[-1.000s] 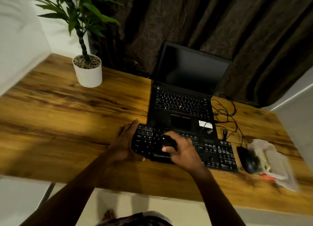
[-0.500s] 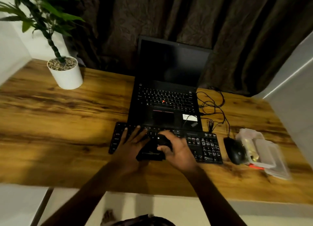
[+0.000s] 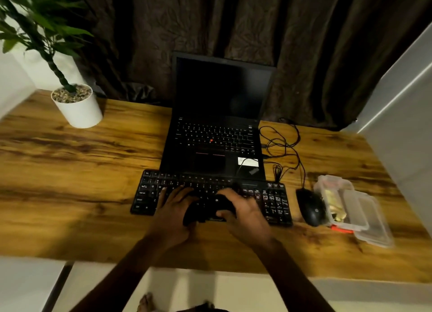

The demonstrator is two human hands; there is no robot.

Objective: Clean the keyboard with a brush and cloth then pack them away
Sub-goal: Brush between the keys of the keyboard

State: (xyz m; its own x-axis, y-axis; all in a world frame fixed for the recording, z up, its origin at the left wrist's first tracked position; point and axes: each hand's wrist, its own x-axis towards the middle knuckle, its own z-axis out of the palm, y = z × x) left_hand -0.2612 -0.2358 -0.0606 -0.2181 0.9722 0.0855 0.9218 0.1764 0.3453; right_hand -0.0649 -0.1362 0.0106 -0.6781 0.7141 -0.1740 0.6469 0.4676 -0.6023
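Observation:
A black external keyboard (image 3: 275, 202) lies on the wooden desk (image 3: 70, 183), right in front of an open laptop (image 3: 215, 143). A bunched dark cloth (image 3: 205, 209) sits on the keyboard's middle keys. My right hand (image 3: 245, 214) grips the cloth, thumb curled round its near edge. My left hand (image 3: 174, 214) lies on the keys just left of the cloth with its fingers stretched out, and its thumb side touches the cloth. I see no brush clearly.
A black mouse (image 3: 309, 210) lies right of the keyboard, its cable (image 3: 282, 146) looped beside the laptop. A clear plastic box (image 3: 346, 206) with a loose lid and a small orange item (image 3: 341, 229) sits further right. A white potted plant (image 3: 77, 106) stands back left.
My left hand has moved from the keyboard's left end onto the keys beside the cloth. My right hand keeps the cloth near the middle. The view has shifted.

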